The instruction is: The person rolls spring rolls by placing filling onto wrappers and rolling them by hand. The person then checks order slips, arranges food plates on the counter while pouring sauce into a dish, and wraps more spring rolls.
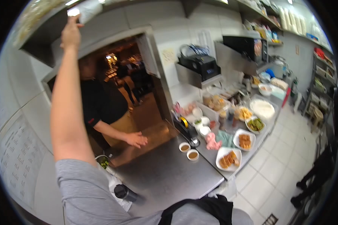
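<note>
My left hand (71, 34) is raised high at the top left, up by the overhead shelf (37, 48). Its fingers are closed at the end of a shiny white packet (89, 11), partly cut off by the frame edge; its contents do not show. My right hand is out of view. Below the raised arm lies the steel counter (165, 187), with a dark tumbler (125, 193) and a container of small green fruit (102, 162) near its left side. Two small cups of brown sauce (192, 155) sit towards the counter's far right corner.
Across a pass-through window, a person in black (101, 101) stretches a hand (136, 139) over the ledge. Plates of browned food (229, 159) line the right counter, beside tubs and a pink cloth (213, 141). A black printer (199, 66) hangs on the wall.
</note>
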A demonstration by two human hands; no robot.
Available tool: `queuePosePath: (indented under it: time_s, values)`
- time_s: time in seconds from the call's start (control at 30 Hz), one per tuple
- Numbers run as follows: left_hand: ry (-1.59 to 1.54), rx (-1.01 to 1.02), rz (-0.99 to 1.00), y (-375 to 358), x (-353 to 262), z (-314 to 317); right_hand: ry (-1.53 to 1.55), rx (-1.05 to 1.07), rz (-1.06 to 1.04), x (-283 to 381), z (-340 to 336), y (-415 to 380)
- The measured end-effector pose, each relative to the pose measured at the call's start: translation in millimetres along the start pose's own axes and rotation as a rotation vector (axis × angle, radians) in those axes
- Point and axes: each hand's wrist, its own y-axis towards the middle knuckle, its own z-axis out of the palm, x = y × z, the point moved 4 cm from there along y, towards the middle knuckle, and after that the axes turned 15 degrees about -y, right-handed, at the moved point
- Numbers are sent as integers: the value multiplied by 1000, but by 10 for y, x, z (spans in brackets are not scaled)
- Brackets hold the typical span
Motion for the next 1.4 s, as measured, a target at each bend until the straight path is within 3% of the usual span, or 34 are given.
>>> queuePosePath:
  time_s: [0.1,0.17,0.2,0.23,0.27,0.3,0.33,0.37,0.43,0.5,0.57,0.67,0.83,0.9,1.0,1.13,1.2,1.27,1.33,1.4]
  values:
    - [-11,98,136,51,113,-46,-31,-32,-49,-23,336,-181]
    - [318,29,687,234,560,-69,84,3,66,51,158,-401]
    - [454,78,522,366,886,-70,141,15,126,125,-11,-586]
    - [597,126,363,338,1100,-44,239,60,221,268,-617,-887]
    - [424,186,303,231,1316,61,264,130,189,258,-644,-925]
    - [257,236,241,1,1294,146,277,146,209,284,-679,-958]
    - [44,219,117,-460,808,324,330,172,278,288,-691,-1003]
    - [31,238,105,-752,686,442,331,181,297,283,-743,-1043]
    - [-66,558,137,-1445,600,787,353,178,314,296,-854,-1096]
    - [146,774,167,-2386,-6,1007,380,208,351,239,-812,-1046]
    - [107,909,604,-3266,-483,1134,343,175,300,176,-793,-964]
    - [-108,1180,601,-4421,-802,1317,333,195,297,164,-972,-868]
    - [-197,1501,203,-6148,-902,1424,380,248,279,166,-1194,-647]
    - [-315,1446,-29,-6677,-978,1412,294,264,101,93,-1083,-410]
    - [-165,1509,-481,-7199,-1122,1442,334,279,93,-170,-1263,-202]
    - [-162,1361,-740,-7318,-1115,1928,94,215,34,-687,-1757,456]
    - [-269,1202,-638,-7294,-913,2377,217,-132,141,-904,-2362,910]
    - [-220,1088,-652,-7255,-775,2846,296,-427,13,-791,-3394,1359]
    - [-92,1070,-643,-7370,-659,3230,400,-558,-2,-538,-4348,1753]
    - [39,1056,-638,-7428,-554,3415,558,-745,-205,-55,-5317,1900]
